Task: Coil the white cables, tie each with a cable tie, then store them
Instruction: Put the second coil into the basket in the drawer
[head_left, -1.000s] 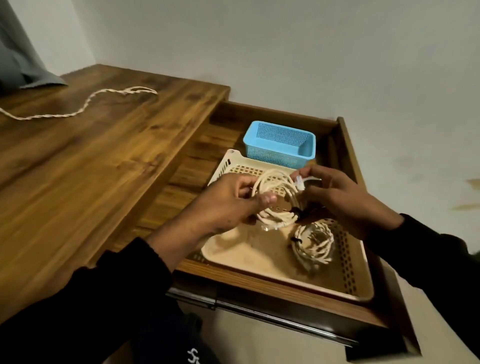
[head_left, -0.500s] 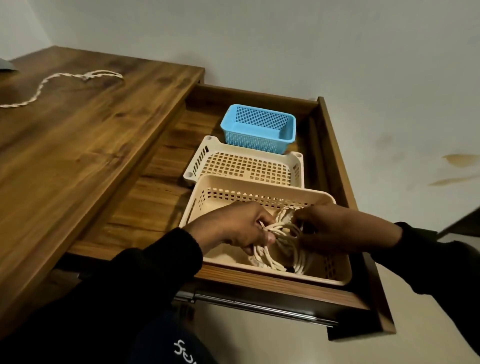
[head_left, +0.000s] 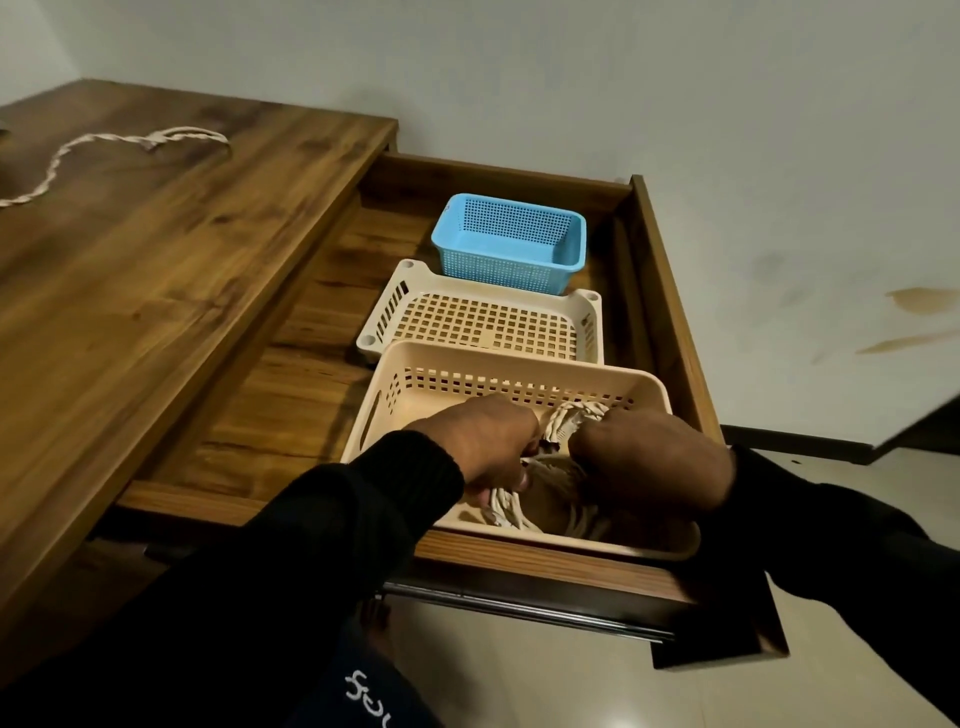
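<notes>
Both my hands reach down into a beige basket (head_left: 395, 384) at the front of the open drawer (head_left: 670, 291). My left hand (head_left: 485, 441) grips a coiled white cable (head_left: 506, 506) low in the basket. My right hand (head_left: 652, 460) is curled round the same coil's far side. Another bundle of white cable (head_left: 569, 418) shows between the hands near the basket's back wall. One loose white cable (head_left: 104, 148) lies uncoiled on the wooden desk top (head_left: 156, 270) at far left.
Behind the beige basket sit a flat cream perforated tray (head_left: 483, 322) and a blue mesh basket (head_left: 509, 241), both with nothing in them. The drawer's wooden floor lies bare to the left. A white wall is behind.
The coil was held up above the basket a second ago. Both hands have lowered it into the basket and sunk deeper since. The camera has tilted and shifted.
</notes>
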